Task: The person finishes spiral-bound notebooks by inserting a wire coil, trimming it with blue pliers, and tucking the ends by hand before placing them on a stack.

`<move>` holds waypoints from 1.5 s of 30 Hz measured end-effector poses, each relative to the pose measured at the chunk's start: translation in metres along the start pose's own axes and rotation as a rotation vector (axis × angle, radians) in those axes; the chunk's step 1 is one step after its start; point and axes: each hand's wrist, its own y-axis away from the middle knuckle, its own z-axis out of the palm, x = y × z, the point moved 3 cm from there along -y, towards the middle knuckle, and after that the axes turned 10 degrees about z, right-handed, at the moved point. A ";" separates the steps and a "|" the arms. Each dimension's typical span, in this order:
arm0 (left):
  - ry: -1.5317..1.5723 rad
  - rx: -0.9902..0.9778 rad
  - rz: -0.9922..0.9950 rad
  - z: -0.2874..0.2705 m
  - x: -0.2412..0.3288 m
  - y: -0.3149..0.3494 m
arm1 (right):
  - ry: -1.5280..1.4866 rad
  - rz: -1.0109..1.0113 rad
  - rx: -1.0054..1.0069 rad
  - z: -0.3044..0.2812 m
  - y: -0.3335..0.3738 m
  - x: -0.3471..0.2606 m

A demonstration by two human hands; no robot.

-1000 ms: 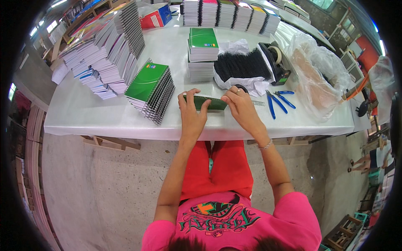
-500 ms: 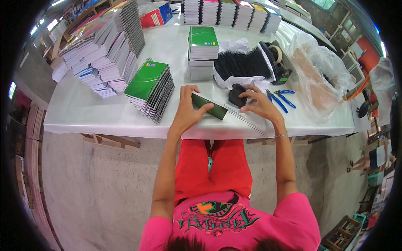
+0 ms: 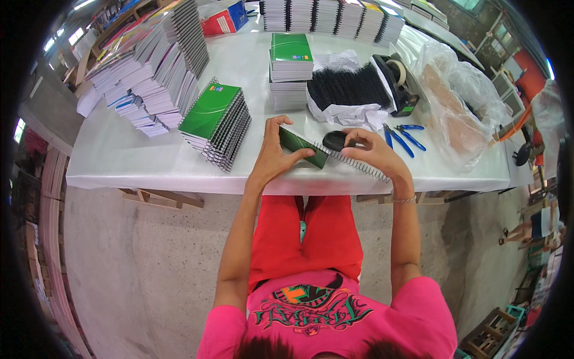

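Near the table's front edge, my left hand [image 3: 268,152] grips a small green-covered notebook [image 3: 304,148], its thumb on the cover and fingers behind the far edge. A wire spiral coil [image 3: 366,170] runs from the notebook's right end toward the right, partly in its binding edge and partly loose. My right hand [image 3: 381,157] is closed on a black, rounded, palm-sized object [image 3: 335,140], which sits against the coil where it meets the notebook. Exactly what this object is cannot be made out. The right hand's fingers partly cover it, and the coil's loose end passes below that hand.
Spiral-bound green notebooks [image 3: 218,119] are stacked at left, unbound ones [image 3: 291,54] in the middle. Black coils [image 3: 347,90] lie on white paper beside a tape dispenser [image 3: 394,84]. Blue-handled cutters [image 3: 403,140] and plastic bags [image 3: 454,107] lie at right. Tall book piles [image 3: 149,72] stand far left.
The black object has tilted and moved slightly left, up against the coil by the notebook. My right hand has come along with it. The left hand and notebook have shifted a little right.
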 end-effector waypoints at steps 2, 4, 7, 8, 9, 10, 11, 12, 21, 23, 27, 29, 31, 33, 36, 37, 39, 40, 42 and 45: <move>-0.026 0.011 0.018 0.000 -0.002 0.000 | -0.074 -0.113 -0.113 0.001 0.007 -0.011; -0.032 0.017 0.051 -0.001 -0.004 -0.002 | 0.049 -0.119 -0.127 0.008 0.015 -0.024; -0.013 0.030 0.069 0.002 -0.004 0.001 | 0.409 -0.013 0.254 -0.007 -0.010 -0.008; 0.011 0.046 0.060 0.001 -0.005 -0.002 | 0.184 -0.009 0.124 -0.008 -0.007 -0.012; 0.004 0.053 0.066 -0.002 -0.005 -0.005 | 0.186 -0.020 0.121 -0.007 -0.002 -0.016; -0.007 0.035 0.077 0.000 -0.003 -0.002 | 0.134 -0.058 0.030 0.001 0.008 -0.017; -0.017 0.017 0.088 0.001 -0.001 -0.001 | 0.080 -0.095 -0.060 0.007 0.013 -0.016; 0.023 -0.011 -0.012 0.001 -0.004 -0.002 | 0.319 -0.006 0.026 0.004 0.000 -0.012; 0.111 0.023 0.020 0.005 -0.005 0.000 | -0.165 0.053 -0.045 -0.011 -0.008 0.012; 0.136 0.015 0.006 0.006 -0.004 0.000 | -0.625 -0.021 -0.242 -0.007 -0.003 0.007; 0.203 -0.021 -0.044 0.008 -0.006 0.002 | -0.501 -0.049 -0.427 -0.012 -0.003 -0.012; 0.225 -0.026 -0.055 0.009 -0.010 0.003 | 0.116 0.079 -0.109 -0.008 -0.011 -0.015; 0.290 -0.024 -0.050 0.009 -0.010 0.001 | -0.009 0.146 -0.115 -0.007 -0.009 -0.020; 0.272 -0.030 -0.056 0.009 -0.006 0.000 | -0.365 -0.005 -0.239 -0.006 -0.004 -0.024; 0.259 -0.056 -0.082 0.010 -0.001 0.001 | -0.199 -0.007 -0.306 -0.005 -0.011 -0.018; 0.263 -0.071 -0.085 0.009 -0.001 -0.001 | 0.115 0.073 -0.285 -0.004 -0.017 -0.016; 0.252 -0.061 -0.058 0.009 -0.006 0.001 | 0.101 0.132 -0.293 -0.005 -0.021 -0.008; 0.245 -0.039 -0.035 0.007 -0.008 0.001 | -0.225 0.054 -0.360 -0.004 -0.014 -0.016; 0.261 -0.054 -0.054 0.006 -0.003 -0.001 | -0.423 -0.046 -0.379 -0.002 0.002 -0.030; 0.252 -0.087 -0.060 0.008 -0.002 0.003 | 0.036 0.093 -0.351 0.011 -0.019 -0.017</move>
